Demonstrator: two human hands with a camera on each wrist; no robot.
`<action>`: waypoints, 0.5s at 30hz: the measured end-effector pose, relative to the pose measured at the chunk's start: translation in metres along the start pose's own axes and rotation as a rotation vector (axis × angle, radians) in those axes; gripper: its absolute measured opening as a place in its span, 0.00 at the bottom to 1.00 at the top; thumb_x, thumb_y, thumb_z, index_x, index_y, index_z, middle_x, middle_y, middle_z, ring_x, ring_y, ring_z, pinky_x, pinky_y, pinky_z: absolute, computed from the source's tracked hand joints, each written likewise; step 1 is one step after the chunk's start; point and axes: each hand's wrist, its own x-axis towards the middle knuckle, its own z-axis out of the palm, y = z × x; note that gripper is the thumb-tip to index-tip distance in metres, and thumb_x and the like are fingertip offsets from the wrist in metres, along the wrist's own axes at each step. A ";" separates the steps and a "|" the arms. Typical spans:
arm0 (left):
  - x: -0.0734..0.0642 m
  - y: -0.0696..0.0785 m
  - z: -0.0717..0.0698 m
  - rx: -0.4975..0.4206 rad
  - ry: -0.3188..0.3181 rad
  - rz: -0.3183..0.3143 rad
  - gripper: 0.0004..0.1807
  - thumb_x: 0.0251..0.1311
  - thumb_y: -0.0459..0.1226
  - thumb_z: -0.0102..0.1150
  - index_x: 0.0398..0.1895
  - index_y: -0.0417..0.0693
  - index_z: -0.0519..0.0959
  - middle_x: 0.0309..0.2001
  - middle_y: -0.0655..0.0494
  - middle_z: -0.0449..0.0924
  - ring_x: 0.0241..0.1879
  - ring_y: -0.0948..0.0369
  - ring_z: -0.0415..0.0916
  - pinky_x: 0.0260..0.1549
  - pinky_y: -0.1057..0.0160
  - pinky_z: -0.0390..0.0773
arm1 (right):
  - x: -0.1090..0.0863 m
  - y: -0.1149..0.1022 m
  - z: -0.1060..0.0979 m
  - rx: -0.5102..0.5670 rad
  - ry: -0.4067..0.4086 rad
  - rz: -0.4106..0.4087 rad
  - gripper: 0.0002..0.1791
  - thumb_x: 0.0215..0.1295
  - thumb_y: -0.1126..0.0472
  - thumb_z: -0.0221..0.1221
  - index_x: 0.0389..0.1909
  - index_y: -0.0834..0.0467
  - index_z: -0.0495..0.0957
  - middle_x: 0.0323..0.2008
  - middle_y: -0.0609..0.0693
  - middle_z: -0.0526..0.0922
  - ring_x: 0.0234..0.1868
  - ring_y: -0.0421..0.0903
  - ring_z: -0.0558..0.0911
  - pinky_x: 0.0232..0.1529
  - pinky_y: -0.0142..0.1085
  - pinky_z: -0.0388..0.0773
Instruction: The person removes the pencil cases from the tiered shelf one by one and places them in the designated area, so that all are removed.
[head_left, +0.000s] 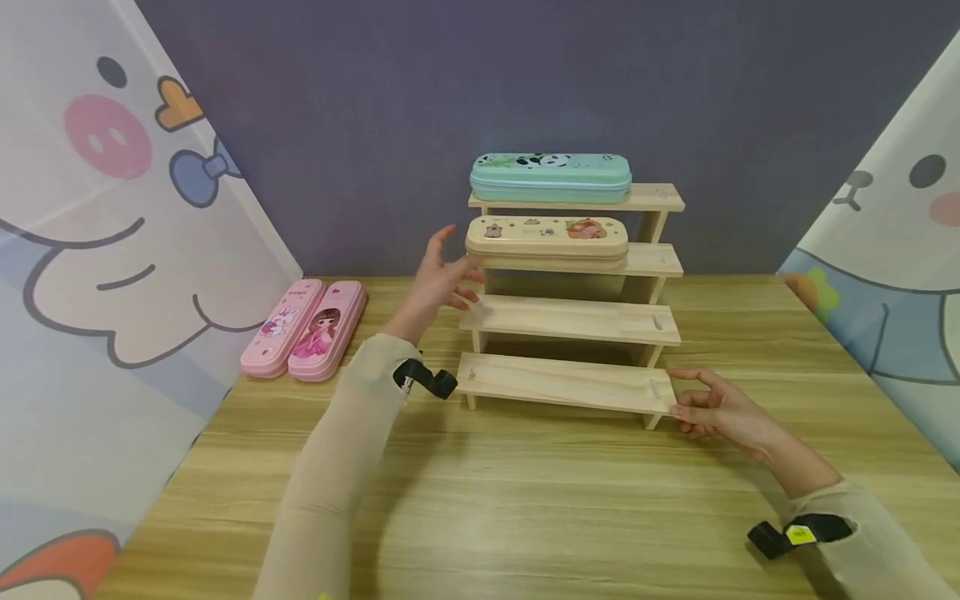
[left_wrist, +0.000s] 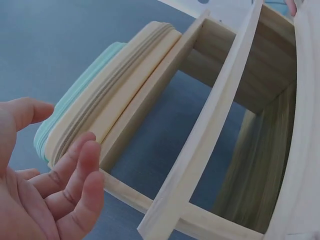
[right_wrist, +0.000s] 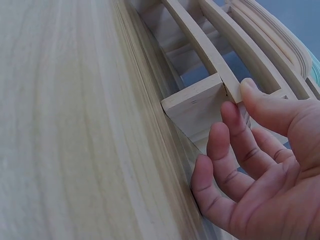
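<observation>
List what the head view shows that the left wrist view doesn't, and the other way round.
Only the head view shows the two pink cases, lying side by side on the table, and the left sleeve. It alone shows the pictures on the lids of the green case and the cream case.

Only the left wrist view shows the palm side of the left hand and, close up, the ribbed teeth of the cream case's zip.

Both share the wooden stand, the green and cream cases on it, and the left hand beside the cream case.
</observation>
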 end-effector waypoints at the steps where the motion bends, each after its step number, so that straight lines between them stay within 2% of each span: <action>1: 0.002 0.001 0.002 0.011 0.000 -0.004 0.46 0.67 0.44 0.61 0.79 0.63 0.42 0.43 0.39 0.84 0.17 0.57 0.79 0.15 0.61 0.80 | 0.000 0.000 0.000 0.001 -0.001 0.000 0.28 0.72 0.72 0.54 0.63 0.39 0.66 0.36 0.48 0.82 0.30 0.42 0.81 0.32 0.35 0.83; 7: 0.012 0.002 0.007 0.027 -0.016 -0.029 0.51 0.64 0.43 0.66 0.80 0.65 0.40 0.44 0.37 0.84 0.18 0.55 0.81 0.15 0.61 0.81 | 0.000 0.001 0.001 0.002 0.003 -0.005 0.28 0.72 0.73 0.53 0.62 0.39 0.66 0.36 0.47 0.82 0.30 0.42 0.81 0.32 0.35 0.83; 15: 0.023 0.002 0.006 0.061 -0.097 -0.034 0.53 0.63 0.47 0.66 0.80 0.67 0.39 0.44 0.39 0.85 0.23 0.52 0.83 0.20 0.57 0.83 | -0.001 0.000 0.001 -0.006 0.008 -0.007 0.28 0.72 0.73 0.53 0.63 0.39 0.66 0.37 0.47 0.82 0.31 0.42 0.81 0.32 0.35 0.83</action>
